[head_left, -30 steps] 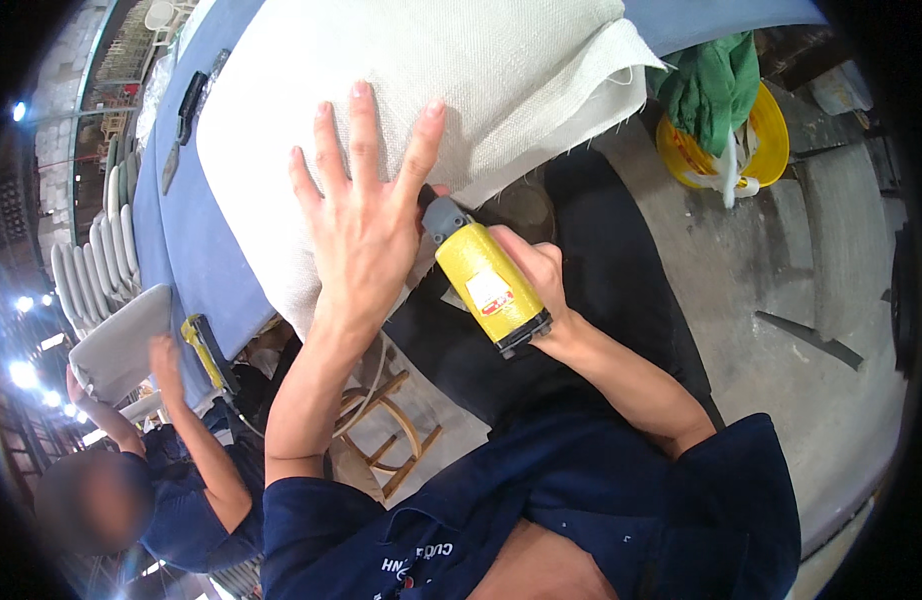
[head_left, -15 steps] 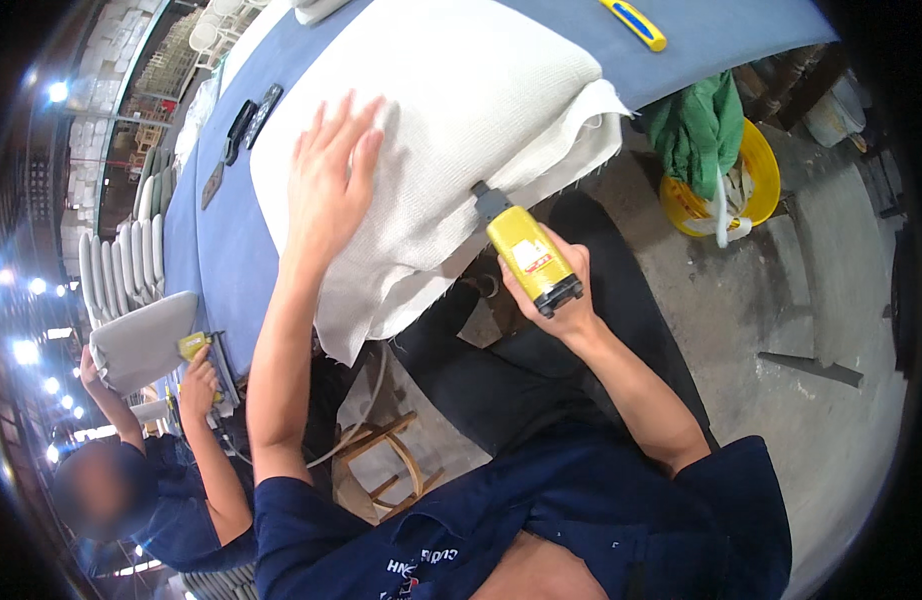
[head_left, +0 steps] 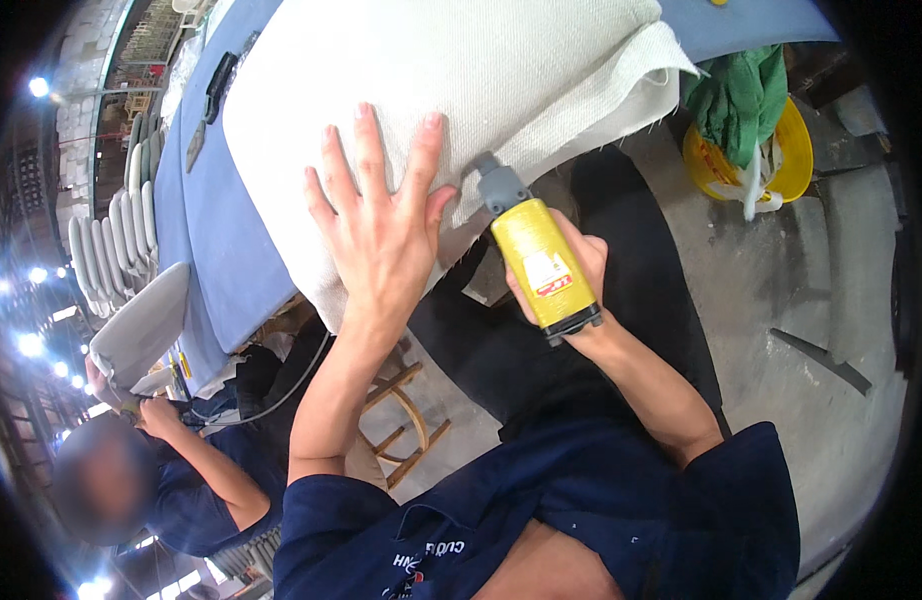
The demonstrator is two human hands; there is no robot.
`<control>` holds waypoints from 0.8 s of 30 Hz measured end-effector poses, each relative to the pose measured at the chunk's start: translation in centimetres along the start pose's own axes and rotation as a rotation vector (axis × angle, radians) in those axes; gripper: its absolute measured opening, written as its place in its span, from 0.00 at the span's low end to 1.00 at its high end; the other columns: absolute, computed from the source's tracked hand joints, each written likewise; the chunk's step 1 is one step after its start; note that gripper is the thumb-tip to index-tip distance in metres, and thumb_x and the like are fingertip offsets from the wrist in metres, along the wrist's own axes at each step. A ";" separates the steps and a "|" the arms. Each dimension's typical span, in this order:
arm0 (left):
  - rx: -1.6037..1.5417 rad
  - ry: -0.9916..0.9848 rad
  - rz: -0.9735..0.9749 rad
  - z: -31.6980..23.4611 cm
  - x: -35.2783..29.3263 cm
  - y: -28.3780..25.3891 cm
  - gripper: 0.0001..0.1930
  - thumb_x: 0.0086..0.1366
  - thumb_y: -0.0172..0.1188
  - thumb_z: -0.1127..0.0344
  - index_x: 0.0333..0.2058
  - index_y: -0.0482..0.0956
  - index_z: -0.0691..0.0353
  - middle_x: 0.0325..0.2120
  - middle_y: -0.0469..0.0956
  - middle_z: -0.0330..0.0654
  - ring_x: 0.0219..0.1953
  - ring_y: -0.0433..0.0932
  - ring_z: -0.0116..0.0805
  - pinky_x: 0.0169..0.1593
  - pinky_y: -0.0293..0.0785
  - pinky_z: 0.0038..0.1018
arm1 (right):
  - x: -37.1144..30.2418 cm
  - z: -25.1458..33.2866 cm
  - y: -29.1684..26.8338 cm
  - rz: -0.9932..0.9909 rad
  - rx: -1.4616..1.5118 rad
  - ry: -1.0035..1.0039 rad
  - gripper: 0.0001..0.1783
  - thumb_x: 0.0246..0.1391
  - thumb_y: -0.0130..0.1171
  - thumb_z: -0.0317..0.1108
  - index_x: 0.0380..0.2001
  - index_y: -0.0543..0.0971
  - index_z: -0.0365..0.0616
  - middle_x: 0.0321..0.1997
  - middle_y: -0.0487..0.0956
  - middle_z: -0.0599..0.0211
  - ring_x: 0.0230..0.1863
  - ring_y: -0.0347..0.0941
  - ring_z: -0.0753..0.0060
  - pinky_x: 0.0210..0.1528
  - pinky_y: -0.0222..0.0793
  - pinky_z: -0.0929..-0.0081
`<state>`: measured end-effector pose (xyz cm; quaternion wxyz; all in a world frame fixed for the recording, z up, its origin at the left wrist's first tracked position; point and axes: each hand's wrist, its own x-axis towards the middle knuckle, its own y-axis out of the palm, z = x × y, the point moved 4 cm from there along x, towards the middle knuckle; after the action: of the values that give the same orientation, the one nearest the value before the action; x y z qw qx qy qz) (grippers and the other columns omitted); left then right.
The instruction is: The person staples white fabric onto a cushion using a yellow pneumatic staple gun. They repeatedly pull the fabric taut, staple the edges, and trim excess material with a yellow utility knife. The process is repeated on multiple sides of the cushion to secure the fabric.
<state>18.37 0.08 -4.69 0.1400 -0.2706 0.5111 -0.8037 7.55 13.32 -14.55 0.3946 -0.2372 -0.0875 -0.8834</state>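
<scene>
Fingers [head_left: 366,160] spread on white cushion [head_left: 461,90], right hand [head_left: 571,270] gripping yellow stapler [head_left: 541,260]

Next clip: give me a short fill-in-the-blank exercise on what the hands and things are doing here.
1. The left hand lies flat, fingers spread, on the ____ fabric-covered cushion.
2. The right hand grips a tool whose body is ____.
3. The cushion rests on a table covered in ____ cloth.
4. The green cloth sits in a ____ bucket.

Missing words: white; yellow; blue; yellow

Cushion [head_left: 461,90] on table [head_left: 221,250]; left hand [head_left: 381,240] flat on it, stapler [head_left: 541,255] just right; bucket [head_left: 746,160] far right on floor.
</scene>
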 end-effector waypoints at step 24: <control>-0.004 0.081 -0.009 0.8 0.4 -1.1 0.44 0.65 0.69 0.53 0.77 0.57 0.41 0.76 0.55 0.56 0.73 0.58 0.68 0.68 0.57 0.68 | -1.0 1.5 2.9 0.158 0.214 0.112 0.22 0.47 0.75 0.32 0.43 0.78 0.37 0.32 0.84 0.48 0.33 0.85 0.46 0.34 0.78 0.64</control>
<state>18.58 -0.18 -3.34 0.1151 -0.2406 0.5167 -0.8136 10.80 12.58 -13.83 0.4902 -0.1500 -0.1401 -0.8471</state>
